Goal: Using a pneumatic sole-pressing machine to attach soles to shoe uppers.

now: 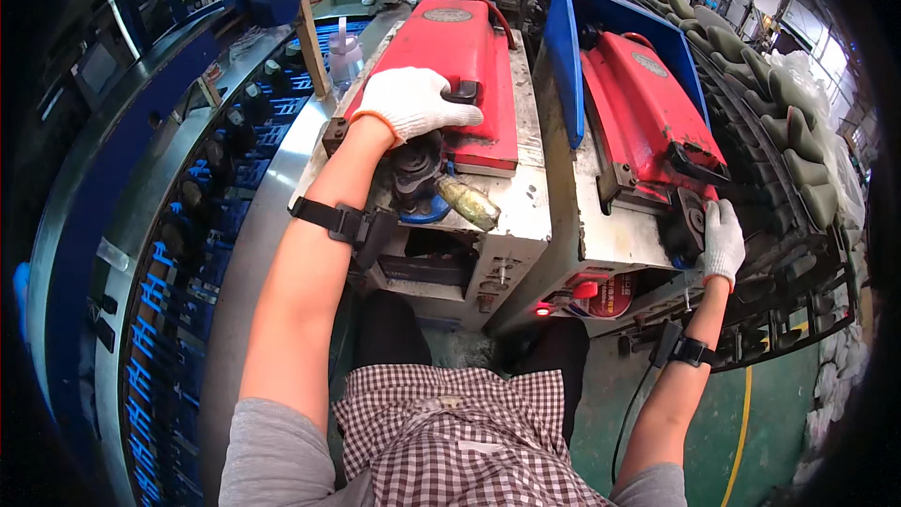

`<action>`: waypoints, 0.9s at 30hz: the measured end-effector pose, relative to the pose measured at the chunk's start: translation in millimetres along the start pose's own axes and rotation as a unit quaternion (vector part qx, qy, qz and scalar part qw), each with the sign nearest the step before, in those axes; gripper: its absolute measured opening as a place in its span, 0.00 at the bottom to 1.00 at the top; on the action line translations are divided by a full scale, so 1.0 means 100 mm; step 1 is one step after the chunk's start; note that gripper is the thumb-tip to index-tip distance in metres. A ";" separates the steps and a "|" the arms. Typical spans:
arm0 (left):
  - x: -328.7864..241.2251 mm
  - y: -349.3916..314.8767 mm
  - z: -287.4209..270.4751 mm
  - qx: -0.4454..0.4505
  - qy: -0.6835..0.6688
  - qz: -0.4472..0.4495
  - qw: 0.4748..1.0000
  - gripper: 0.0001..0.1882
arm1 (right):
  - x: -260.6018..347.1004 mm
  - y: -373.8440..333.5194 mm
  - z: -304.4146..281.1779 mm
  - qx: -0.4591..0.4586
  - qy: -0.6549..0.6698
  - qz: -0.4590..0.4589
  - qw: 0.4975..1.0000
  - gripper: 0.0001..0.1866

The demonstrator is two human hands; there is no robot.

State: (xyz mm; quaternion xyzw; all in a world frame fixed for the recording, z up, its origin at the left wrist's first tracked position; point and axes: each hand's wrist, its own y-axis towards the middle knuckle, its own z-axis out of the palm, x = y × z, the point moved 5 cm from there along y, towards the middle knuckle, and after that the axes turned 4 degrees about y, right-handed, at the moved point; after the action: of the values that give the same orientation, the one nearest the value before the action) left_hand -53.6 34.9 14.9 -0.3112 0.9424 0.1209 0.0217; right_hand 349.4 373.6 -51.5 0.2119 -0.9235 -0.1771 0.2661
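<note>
My left hand (413, 101), in a white knit glove, lies over the front of the left machine's red cover (441, 38). Its fingers close round a black handle (463, 92), whose end shows beside my thumb. Below it are a dark rounded fitting (413, 169) and a stubby lever wrapped in worn, yellowish material (469, 203). My right hand (723, 239), also gloved, is closed at the front right of the second machine, beside a dark rounded piece (688, 225). What its fingers grip is hidden. That machine's red cover (648, 84) has a black handle (696, 164) too.
A blue guard (566, 56) surrounds the right machine's back and left side. Racks of olive-grey shoe-shaped pieces (798, 136) stand at the right. Left lies a conveyor with blue slats (145, 357); a clear bottle (344, 52) stands near it. A red light (543, 312) glows below.
</note>
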 end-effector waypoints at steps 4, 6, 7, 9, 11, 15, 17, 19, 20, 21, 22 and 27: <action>0.01 0.01 0.02 -0.006 0.000 -0.002 1.000 0.43 | 0.00 -0.01 -0.01 -0.004 0.001 0.004 1.000 0.23; 0.02 0.00 0.03 -0.003 0.000 -0.009 1.000 0.41 | 0.01 -0.02 0.00 -0.002 0.001 0.008 1.000 0.23; 0.02 0.00 0.04 -0.002 0.001 -0.008 1.000 0.41 | 0.02 -0.02 -0.01 0.001 -0.001 0.009 1.000 0.23; 0.01 -0.01 0.04 -0.026 0.026 0.009 0.999 0.35 | 0.01 -0.02 -0.01 0.003 -0.002 0.011 1.000 0.23; 0.00 -0.01 0.05 -0.028 0.029 0.006 0.999 0.32 | -0.01 -0.01 -0.01 -0.008 -0.003 0.003 1.000 0.24; 0.01 0.01 0.07 -0.042 0.025 -0.005 0.999 0.25 | -0.02 0.00 0.00 0.000 0.003 0.003 1.000 0.24; 0.01 0.01 0.08 -0.044 0.029 -0.007 0.999 0.24 | -0.03 0.00 0.00 -0.003 0.001 -0.002 1.000 0.24; 0.01 0.01 0.08 -0.047 0.033 -0.009 0.998 0.23 | -0.01 -0.01 0.00 -0.002 0.002 0.003 1.000 0.24; 0.01 0.02 0.08 -0.041 0.031 -0.011 0.999 0.23 | 0.00 -0.01 -0.01 -0.001 0.002 0.006 1.000 0.24; 0.01 0.02 0.08 -0.035 0.030 -0.014 0.999 0.23 | -0.01 0.00 -0.01 -0.002 0.002 0.007 1.000 0.24; 0.00 0.02 0.09 -0.035 0.031 -0.013 0.999 0.23 | -0.03 0.01 -0.01 0.000 -0.005 0.007 1.000 0.24; 0.01 0.00 0.09 -0.043 0.031 -0.015 0.998 0.22 | -0.01 -0.02 0.01 -0.003 0.001 0.000 1.000 0.23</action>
State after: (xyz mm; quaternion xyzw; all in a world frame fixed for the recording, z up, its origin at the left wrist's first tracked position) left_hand -54.7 37.0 6.1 -0.3291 0.9319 0.1510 -0.0193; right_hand 350.3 372.7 -53.3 0.2108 -0.9228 -0.1798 0.2677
